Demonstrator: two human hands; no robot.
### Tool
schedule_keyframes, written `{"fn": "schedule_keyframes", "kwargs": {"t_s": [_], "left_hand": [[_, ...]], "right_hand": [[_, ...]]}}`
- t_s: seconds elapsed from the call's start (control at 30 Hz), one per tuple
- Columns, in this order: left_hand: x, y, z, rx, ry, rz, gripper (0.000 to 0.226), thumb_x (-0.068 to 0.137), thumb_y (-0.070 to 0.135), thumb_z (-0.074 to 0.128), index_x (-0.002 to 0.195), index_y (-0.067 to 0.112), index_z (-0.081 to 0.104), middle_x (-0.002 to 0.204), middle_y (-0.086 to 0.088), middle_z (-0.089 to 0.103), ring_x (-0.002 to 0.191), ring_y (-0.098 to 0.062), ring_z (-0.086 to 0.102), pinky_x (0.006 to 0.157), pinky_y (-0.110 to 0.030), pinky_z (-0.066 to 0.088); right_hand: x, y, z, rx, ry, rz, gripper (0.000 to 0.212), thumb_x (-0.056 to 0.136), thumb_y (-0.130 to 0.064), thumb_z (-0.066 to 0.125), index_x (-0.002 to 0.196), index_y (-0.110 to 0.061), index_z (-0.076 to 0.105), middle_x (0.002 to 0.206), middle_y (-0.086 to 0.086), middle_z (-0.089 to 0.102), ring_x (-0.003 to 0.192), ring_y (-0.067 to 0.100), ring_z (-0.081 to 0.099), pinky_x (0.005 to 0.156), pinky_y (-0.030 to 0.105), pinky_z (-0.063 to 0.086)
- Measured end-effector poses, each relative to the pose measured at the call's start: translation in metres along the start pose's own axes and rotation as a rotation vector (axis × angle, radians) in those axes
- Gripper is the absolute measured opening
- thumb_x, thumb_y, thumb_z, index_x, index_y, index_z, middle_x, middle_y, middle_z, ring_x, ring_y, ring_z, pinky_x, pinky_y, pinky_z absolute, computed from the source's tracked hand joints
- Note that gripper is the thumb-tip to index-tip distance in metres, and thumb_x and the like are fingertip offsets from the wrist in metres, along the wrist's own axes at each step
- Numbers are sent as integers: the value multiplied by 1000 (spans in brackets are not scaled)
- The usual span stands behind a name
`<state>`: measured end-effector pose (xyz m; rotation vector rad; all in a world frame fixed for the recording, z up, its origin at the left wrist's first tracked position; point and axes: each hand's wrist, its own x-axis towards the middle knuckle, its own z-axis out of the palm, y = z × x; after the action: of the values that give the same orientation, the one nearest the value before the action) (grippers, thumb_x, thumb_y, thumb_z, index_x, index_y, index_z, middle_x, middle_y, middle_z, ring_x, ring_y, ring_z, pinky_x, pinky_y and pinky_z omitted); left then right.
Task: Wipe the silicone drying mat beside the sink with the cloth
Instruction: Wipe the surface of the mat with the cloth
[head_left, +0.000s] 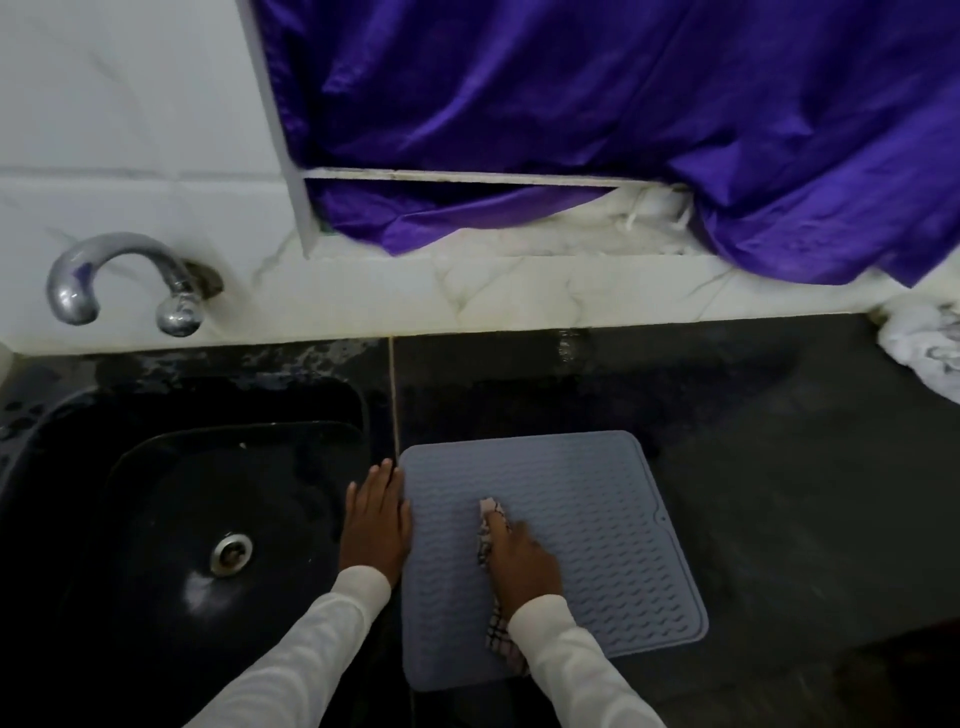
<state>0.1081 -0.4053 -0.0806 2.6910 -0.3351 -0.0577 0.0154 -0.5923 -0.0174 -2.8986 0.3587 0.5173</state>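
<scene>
fingers atop cloth, on mat

No readable text, no labels, no brands, no numbers — nothing legible anywhere

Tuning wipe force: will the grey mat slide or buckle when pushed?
The mat looks thin and lies flat, so probably floppy. The left hand presses its sink-side edge, suggesting it may creep on the dark counter. The right hand rubs the cloth without visible buckling.

Right hand presses checked cloth onto grey mat; left hand flat at mat's left edge, beside black sink.
</scene>
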Motion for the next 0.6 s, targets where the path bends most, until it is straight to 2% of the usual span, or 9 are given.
{"fn": "schedule_keyframes", "kwargs": {"t_s": [0.2, 0.33, 0.47, 0.6], "left_hand": [[-1, 0, -3, -11, -6, -5, 56, 97, 40, 23, 148, 16, 30, 156, -4, 25, 145, -18, 15, 119, -44, 6], [0, 1, -2, 20, -10, -7, 58, 96, 41, 23, 146, 15, 34, 155, -5, 28, 144, -20, 19, 118, -47, 10], [0, 2, -1, 29, -16, -17, 60, 95, 42, 20, 146, 14, 33, 155, -6, 28, 144, -21, 20, 118, -46, 9], [1, 0, 1, 58, -18, -22, 60, 95, 42, 19, 146, 13, 33, 154, -7, 28, 143, -22, 21, 118, -48, 11]], "right_hand": [[3, 73, -11, -9, 3, 149, 73, 99, -29, 40, 151, -35, -11, 139, 15, 39, 110, 32, 56, 90, 45, 48], [6, 114, -26, 78, 20, 260, 57, 103, -36, 25, 151, -38, -6, 142, 12, 39, 115, 32, 55, 94, 45, 45], [15, 153, -37, -7, 7, 303, 62, 102, -24, 25, 149, -38, -13, 143, 15, 39, 112, 32, 57, 91, 43, 48], [20, 187, -54, -59, 11, 421, 60, 100, -22, 25, 151, -34, -3, 130, 12, 47, 104, 31, 61, 83, 41, 49]]}}
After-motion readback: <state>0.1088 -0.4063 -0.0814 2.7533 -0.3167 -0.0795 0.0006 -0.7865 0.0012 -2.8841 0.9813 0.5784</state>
